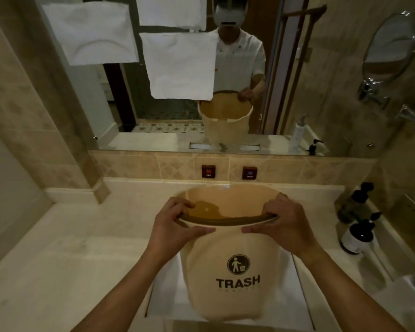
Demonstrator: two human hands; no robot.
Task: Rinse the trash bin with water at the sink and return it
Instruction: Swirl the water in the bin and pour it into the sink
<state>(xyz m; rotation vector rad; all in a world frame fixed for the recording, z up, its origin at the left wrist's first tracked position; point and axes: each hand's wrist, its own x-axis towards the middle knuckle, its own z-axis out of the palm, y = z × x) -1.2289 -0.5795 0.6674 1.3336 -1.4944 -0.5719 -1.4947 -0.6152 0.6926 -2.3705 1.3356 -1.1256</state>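
— Where is the trash bin?
— The cream trash bin (228, 283) hangs over the sink (285, 305), set into the bench (58, 259) near its front edge. Its long axis is nearly upright, the open mouth up and tipped slightly toward the wall, the word TRASH facing the person.
— And the hands?
— The left hand (175, 226) and right hand (283, 224) each grip the near rim, fingers curled over it, thumbs under it on the outer wall.
— Anything nearby?
— Dark pump bottles (357, 233) stand at the bench's right edge.
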